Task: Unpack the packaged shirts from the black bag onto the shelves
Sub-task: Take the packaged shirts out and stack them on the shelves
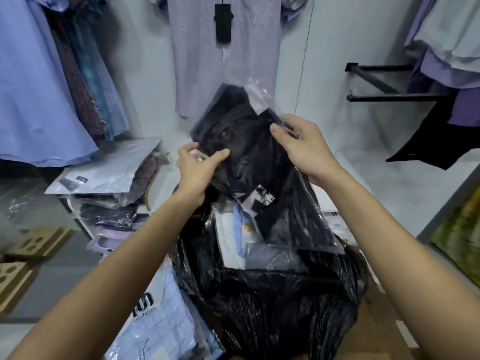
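A dark packaged shirt (241, 141) in clear plastic is lifted above the open black bag (272, 302). My left hand (197, 170) pinches its lower left edge between thumb and fingers. My right hand (304, 146) grips the package's right edge, thumb on top. A second dark package (298, 219) hangs below and partly behind my right hand. Inside the bag lie a white and light-blue packaged shirt (233, 237) and a grey-blue one (275, 258).
A stack of packaged shirts (104, 188) sits on a low white shelf at the left. A checked packaged shirt (155, 326) lies at the lower left. Hanging shirts (44, 81) line the walls; a black rack arm (381, 81) juts out at right. Cardboard pieces (31, 245) lie on the floor.
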Tool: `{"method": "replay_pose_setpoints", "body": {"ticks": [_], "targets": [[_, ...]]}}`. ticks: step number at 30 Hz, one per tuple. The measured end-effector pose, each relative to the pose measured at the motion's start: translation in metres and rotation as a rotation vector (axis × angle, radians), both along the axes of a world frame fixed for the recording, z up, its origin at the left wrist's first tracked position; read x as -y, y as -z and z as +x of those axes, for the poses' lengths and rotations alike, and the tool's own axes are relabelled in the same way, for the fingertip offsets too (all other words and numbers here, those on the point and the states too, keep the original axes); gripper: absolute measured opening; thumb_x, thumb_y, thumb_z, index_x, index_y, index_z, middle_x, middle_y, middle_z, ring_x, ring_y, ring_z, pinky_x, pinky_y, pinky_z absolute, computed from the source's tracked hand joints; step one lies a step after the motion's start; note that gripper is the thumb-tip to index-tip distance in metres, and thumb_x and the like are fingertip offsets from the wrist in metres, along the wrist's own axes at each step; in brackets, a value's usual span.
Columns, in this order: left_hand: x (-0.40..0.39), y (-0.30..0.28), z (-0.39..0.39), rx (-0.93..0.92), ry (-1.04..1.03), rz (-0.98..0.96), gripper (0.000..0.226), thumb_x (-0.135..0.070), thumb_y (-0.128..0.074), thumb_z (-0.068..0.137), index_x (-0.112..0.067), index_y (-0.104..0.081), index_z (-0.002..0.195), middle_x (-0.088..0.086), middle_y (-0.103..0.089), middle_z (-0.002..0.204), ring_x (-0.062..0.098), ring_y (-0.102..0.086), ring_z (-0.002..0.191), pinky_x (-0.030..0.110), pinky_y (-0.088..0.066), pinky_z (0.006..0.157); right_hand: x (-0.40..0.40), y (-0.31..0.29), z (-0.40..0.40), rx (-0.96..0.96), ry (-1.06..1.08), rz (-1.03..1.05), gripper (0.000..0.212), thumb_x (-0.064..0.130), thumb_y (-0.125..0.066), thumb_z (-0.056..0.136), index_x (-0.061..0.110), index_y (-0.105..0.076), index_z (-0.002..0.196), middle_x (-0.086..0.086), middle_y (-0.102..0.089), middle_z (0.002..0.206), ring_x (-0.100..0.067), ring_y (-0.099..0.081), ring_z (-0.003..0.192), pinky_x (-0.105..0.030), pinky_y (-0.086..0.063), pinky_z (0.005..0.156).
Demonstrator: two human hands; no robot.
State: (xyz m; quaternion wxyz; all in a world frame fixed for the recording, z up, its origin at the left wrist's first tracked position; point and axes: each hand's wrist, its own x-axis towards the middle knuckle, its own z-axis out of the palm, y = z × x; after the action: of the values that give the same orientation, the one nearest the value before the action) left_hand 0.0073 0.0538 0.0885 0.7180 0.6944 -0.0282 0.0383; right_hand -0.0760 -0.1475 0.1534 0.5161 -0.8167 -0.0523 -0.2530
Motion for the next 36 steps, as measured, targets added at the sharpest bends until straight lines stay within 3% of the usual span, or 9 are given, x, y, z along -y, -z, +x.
{"method": "replay_pose_setpoints", "body": {"ticks": [2,5,9,16,18,24,27,30,36], "targets": [[-0.013,-0.004,0.007,-0.225,0.193,-0.087,0.085,-0.051,-0.086,0.073,-0.026,-0.045,0.143,0.001,-0.064,0.132,0.021,-0.064,0.118,0.046,-0.048,0.105,0.001,-0.006,-0.004,0.031,-0.087,0.214,0.014,0.020,-0.058,0.103,0.022,-0.071,0.097,0.009,-0.070,0.088,-0.008,-0.064,0.085,-0.029,-0.053,0.082],[-0.025,-0.004,-0.001,-0.216,0.470,-0.196,0.050,-0.037,-0.075,0.083,-0.012,-0.068,0.126,0.009,-0.071,0.127,0.023,-0.069,0.115,0.042,-0.051,0.102,0.003,-0.010,-0.004,0.076,-0.139,0.391,0.016,0.019,-0.054,0.106,0.018,-0.068,0.114,0.004,-0.075,0.108,-0.011,-0.069,0.101,-0.031,-0.056,0.094],[-0.035,-0.008,-0.008,-0.013,0.280,-0.256,0.026,-0.013,-0.075,0.085,-0.010,-0.072,0.111,0.010,-0.076,0.113,0.022,-0.074,0.100,0.036,-0.059,0.088,-0.003,0.000,0.006,-0.031,-0.163,0.476,0.024,0.024,-0.054,0.106,0.022,-0.060,0.130,0.005,-0.074,0.117,-0.012,-0.071,0.110,-0.032,-0.057,0.096],[-0.112,0.003,-0.028,0.026,0.031,-0.161,0.026,-0.006,-0.074,0.089,-0.007,-0.070,0.115,0.013,-0.077,0.108,0.026,-0.074,0.092,0.039,-0.060,0.085,-0.060,0.045,0.030,-0.243,-0.242,0.153,0.053,0.008,-0.083,0.084,0.035,-0.054,0.120,0.010,-0.072,0.113,-0.003,-0.071,0.101,-0.026,-0.057,0.093],[-0.141,0.010,-0.042,0.013,-0.039,-0.159,0.027,-0.003,-0.072,0.090,-0.007,-0.069,0.116,0.010,-0.078,0.103,0.021,-0.075,0.088,0.032,-0.060,0.079,-0.086,0.063,0.036,-0.299,-0.299,0.181,0.054,0.012,-0.084,0.084,0.026,-0.056,0.127,0.006,-0.073,0.113,-0.006,-0.072,0.099,-0.029,-0.058,0.088],[-0.222,0.065,-0.087,-0.249,-0.325,-0.181,0.029,0.006,-0.067,0.090,-0.011,-0.062,0.113,0.012,-0.076,0.094,0.020,-0.074,0.070,0.032,-0.062,0.061,-0.170,0.144,0.054,-0.436,-0.419,0.128,0.077,0.040,-0.086,0.068,0.026,-0.054,0.137,0.008,-0.070,0.128,-0.011,-0.067,0.116,-0.043,-0.052,0.106],[-0.249,0.113,-0.111,-0.414,-0.419,-0.143,0.033,0.005,-0.068,0.089,-0.007,-0.058,0.118,0.015,-0.073,0.095,0.018,-0.073,0.064,0.030,-0.059,0.054,-0.204,0.194,0.049,-0.532,-0.422,0.031,0.065,0.023,-0.080,0.079,0.026,-0.056,0.140,0.005,-0.071,0.125,-0.015,-0.068,0.113,-0.047,-0.053,0.104],[-0.262,0.158,-0.131,-0.554,-0.477,-0.099,0.026,0.006,-0.066,0.090,-0.013,-0.056,0.103,0.016,-0.070,0.094,0.014,-0.071,0.055,0.026,-0.056,0.048,-0.224,0.236,0.037,-0.630,-0.396,-0.118,0.065,0.006,-0.070,0.089,0.025,-0.050,0.148,0.002,-0.068,0.128,-0.019,-0.065,0.114,-0.033,-0.050,0.103],[-0.257,0.228,-0.154,-0.752,-0.467,0.020,0.031,0.008,-0.064,0.092,-0.005,-0.052,0.118,0.018,-0.068,0.101,0.023,-0.068,0.070,0.030,-0.057,0.051,-0.241,0.293,0.015,-0.763,-0.354,-0.391,0.088,-0.001,-0.059,0.096,0.028,-0.010,0.163,-0.015,-0.045,0.140,-0.032,-0.052,0.124,-0.037,-0.040,0.106]]}}
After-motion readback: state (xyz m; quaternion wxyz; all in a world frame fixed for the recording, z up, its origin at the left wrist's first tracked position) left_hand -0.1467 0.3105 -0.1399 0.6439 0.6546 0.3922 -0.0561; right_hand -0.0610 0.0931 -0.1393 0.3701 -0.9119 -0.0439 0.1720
